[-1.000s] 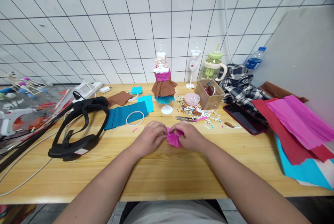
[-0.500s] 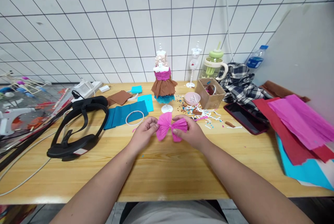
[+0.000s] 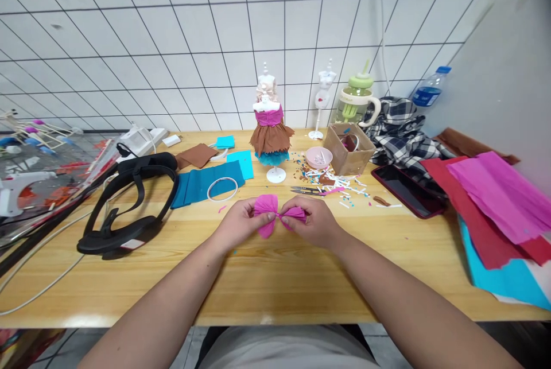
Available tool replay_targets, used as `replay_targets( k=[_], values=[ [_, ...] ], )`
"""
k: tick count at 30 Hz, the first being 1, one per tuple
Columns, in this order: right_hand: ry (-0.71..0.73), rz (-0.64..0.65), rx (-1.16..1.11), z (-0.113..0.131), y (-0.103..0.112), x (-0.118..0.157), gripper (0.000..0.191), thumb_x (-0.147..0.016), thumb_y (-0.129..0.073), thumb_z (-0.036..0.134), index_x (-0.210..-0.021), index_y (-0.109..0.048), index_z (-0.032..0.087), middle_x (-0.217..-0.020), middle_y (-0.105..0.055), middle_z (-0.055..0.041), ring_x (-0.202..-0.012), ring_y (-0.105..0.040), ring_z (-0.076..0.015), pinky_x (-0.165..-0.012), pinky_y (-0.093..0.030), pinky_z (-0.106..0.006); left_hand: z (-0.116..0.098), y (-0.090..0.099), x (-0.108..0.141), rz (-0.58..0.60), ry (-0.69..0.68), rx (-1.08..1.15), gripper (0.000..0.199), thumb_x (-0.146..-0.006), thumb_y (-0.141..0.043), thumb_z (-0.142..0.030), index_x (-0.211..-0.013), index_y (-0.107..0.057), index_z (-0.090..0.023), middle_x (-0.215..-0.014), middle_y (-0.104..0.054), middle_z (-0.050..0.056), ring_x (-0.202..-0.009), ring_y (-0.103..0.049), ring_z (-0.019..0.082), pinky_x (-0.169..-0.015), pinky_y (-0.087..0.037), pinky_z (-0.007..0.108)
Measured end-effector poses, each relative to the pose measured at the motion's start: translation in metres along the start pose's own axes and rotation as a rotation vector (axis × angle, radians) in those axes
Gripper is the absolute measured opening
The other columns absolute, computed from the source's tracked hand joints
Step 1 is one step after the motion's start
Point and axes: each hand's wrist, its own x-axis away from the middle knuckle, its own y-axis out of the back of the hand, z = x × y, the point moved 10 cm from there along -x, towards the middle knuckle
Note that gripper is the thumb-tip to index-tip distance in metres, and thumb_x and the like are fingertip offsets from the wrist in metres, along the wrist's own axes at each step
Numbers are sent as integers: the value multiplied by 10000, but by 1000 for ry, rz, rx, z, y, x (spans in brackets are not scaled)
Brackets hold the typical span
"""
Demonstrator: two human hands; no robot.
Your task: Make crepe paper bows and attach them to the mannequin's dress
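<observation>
A pink crepe-paper bow (image 3: 266, 205) is held just above the table between my two hands. My left hand (image 3: 241, 220) pinches its left half, the thumb near the middle. On the other side my right hand (image 3: 313, 221) grips the right half, thumb and fingers close to the gathered centre. Behind the bow stands a small dress form (image 3: 269, 125) in a pink top, a brown ruffled skirt and a blue underlayer. Small thread snips (image 3: 307, 190) lie behind my right hand. A white ring (image 3: 222, 189) rests on folded teal paper (image 3: 193, 188) to the left.
At left sit a black headset strap (image 3: 129, 208) and cables. Behind are a bare mini mannequin (image 3: 323, 96), a pink bowl (image 3: 319, 158) amid scraps, a cardboard box (image 3: 349, 151) and a green-lidded jug (image 3: 356, 102). A phone (image 3: 408, 191) and coloured paper (image 3: 499, 197) lie right.
Both thumbs have moved in toward the bow's centre, and its right half is now squeezed narrower. The snips behind the right hand have come into view. The camera view has shifted slightly.
</observation>
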Motion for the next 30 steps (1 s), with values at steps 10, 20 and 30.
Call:
replay_targets(
  k=[10, 20, 30],
  values=[
    [-36, 45, 26, -5, -3, 0, 105, -803, -607, 213, -869, -688, 215, -886, -729, -26, -817, -664, -173, -748, -482, -287, -9, -5, 3, 26, -73, -74, 288, -736, -727, -413, -804, -694, -135, -618, -640, 8, -580, -556, 131, -605, -449, 257],
    [-210, 21, -332, -21, -7, 1, 191, -771, -672, 327, -904, -635, 196, -848, -670, -20, -778, -623, -165, -706, -479, -278, -18, 5, 3, -70, -155, -125, 250, -750, -722, -388, -724, -671, -145, -687, -650, 22, -652, -571, 145, -656, -460, 264],
    [-450, -163, -655, -55, -13, 2, 354, -625, -790, 444, -824, -656, 183, -779, -684, -13, -725, -622, -165, -749, -492, -318, -13, 11, 3, -153, -138, -120, 266, -708, -740, -391, -731, -629, -151, -678, -636, 11, -647, -570, 152, -640, -447, 265]
  ],
)
